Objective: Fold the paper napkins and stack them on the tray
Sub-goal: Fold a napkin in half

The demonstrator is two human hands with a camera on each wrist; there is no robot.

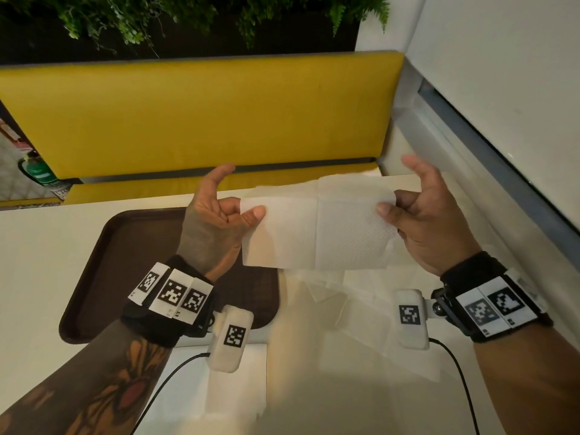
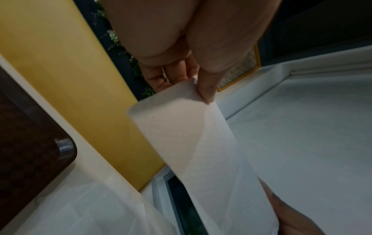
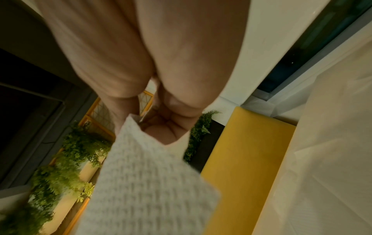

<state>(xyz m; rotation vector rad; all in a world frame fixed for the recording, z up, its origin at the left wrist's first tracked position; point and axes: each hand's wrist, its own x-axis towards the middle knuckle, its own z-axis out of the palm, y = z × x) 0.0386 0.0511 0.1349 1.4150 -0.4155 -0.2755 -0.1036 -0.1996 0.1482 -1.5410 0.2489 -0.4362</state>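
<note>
A white paper napkin [image 1: 317, 233], folded to a long rectangle with a crease down its middle, is held up in the air above the table. My left hand [image 1: 248, 211] pinches its left end between thumb and fingers, with the index finger sticking up. My right hand [image 1: 390, 205] pinches the right end. The left wrist view shows the napkin [image 2: 193, 143] under my thumb; the right wrist view shows its embossed paper [image 3: 145, 182]. A dark brown tray [image 1: 125, 262] lies on the table below my left hand; nothing shows on its visible part.
Several loose white napkins [image 1: 361, 324] lie spread on the cream table [image 1: 47, 246] right of the tray. A yellow bench [image 1: 204, 120] faces me across the table, a white wall and window frame [image 1: 486, 136] run along the right, and green plants [image 1: 157, 20] hang behind.
</note>
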